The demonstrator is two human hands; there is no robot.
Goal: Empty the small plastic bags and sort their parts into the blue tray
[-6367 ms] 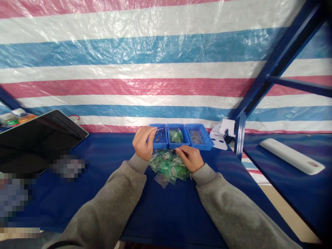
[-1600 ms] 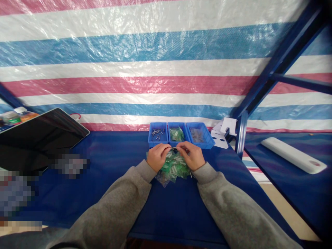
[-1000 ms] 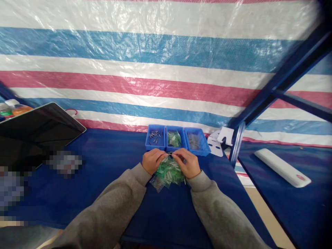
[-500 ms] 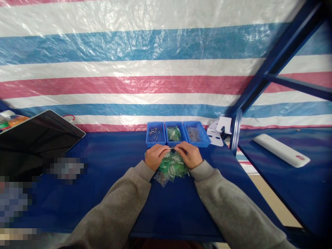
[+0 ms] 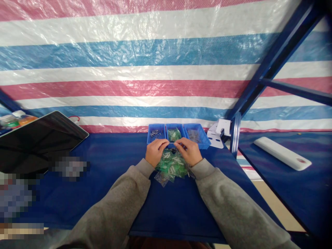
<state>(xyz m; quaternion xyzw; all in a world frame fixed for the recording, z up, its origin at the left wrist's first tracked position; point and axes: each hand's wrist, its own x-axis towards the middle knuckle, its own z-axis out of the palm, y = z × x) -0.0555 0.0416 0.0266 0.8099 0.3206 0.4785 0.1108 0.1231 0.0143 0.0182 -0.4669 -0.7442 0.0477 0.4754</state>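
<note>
My left hand (image 5: pixel 155 152) and my right hand (image 5: pixel 191 152) face each other just in front of the blue bins. Both pinch the ends of a thin, pale rod-like piece (image 5: pixel 171 143), held level between the fingertips; its exact kind is too small to make out. Beneath and between the hands, a pile of small clear and green plastic packets (image 5: pixel 171 167) lies on the blue table. The left bin (image 5: pixel 149 139) contains loose metal pin-like pieces (image 5: pixel 156 133). Green packets (image 5: pixel 174 134) fill part of the middle bin, and clear bags (image 5: pixel 193 135) lie in the right bin (image 5: pixel 205 144).
White cut-out card pieces (image 5: pixel 216 138) lie right of the bins, by a blue metal post (image 5: pixel 235 133). A dark-screened device (image 5: pixel 44 141) leans at the left. On the right-hand surface rests a long white object (image 5: pixel 282 153). Striped sheeting (image 5: pixel 129 88) hangs behind.
Both hands have risen slightly toward the bins, still pinching the thin piece between them. The camera view has tilted up a little, so the background sits lower.
</note>
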